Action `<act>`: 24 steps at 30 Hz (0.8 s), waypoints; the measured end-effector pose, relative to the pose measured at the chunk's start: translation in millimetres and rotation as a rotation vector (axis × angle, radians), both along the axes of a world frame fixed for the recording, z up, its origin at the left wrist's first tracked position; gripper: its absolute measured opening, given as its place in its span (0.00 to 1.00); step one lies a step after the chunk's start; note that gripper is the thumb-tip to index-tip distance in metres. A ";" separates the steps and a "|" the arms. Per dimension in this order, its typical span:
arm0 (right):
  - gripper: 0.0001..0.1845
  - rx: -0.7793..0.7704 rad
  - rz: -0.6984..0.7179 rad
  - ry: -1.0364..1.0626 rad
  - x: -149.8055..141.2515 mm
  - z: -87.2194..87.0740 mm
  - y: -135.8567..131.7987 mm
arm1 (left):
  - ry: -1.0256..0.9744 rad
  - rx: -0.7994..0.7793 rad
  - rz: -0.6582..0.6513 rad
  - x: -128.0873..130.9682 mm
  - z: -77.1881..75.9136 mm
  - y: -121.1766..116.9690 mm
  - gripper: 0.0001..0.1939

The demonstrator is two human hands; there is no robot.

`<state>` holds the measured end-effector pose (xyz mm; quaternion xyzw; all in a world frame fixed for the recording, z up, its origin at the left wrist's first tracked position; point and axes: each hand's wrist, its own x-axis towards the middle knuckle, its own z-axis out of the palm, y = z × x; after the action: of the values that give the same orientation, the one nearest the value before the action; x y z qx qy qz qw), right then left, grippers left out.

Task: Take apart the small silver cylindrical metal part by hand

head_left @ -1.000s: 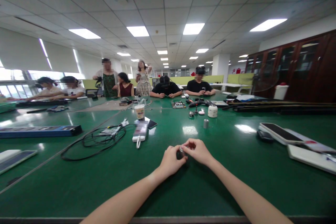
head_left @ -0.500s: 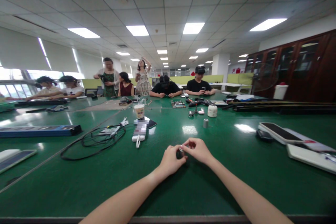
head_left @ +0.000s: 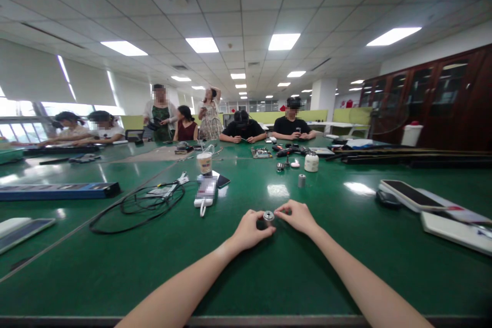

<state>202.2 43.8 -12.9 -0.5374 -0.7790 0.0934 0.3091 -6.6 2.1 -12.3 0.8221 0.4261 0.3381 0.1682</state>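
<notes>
1 metal cylinder (head_left: 268,220) at lower ctr of frame, long axis approx. upright, ringed top face up. L hand (head_left: 249,230) has it: thumb on near side, fingers round left & far side. R hand (head_left: 298,217) just to its right, fingertips drawn narrow at rim height; can't tell if they touch it or pinch smth small. L is the nearer, in contact. 2nd cyl. (head_left: 302,181) upright on green table (head_left: 238,292), beyond R hand toward top of frame, apart from both.
</notes>
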 end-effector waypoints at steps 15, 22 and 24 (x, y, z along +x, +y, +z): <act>0.13 0.117 0.112 0.150 -9.9 2.1 -2.3 | 0.008 -0.007 -0.035 -6.6 -2.9 11.8 0.20; 0.15 0.184 0.262 0.284 -27.1 6.6 -19.4 | 0.013 -0.002 -0.020 -4.9 -4.7 12.9 0.18; 0.15 0.186 0.272 0.299 -28.4 4.9 -20.6 | 0.014 0.003 -0.010 -4.5 -4.3 12.5 0.18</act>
<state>173.8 23.2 -8.1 -0.3766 -0.7951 0.1407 0.4541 -11.0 14.6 -16.7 0.8269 0.4225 0.3322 0.1657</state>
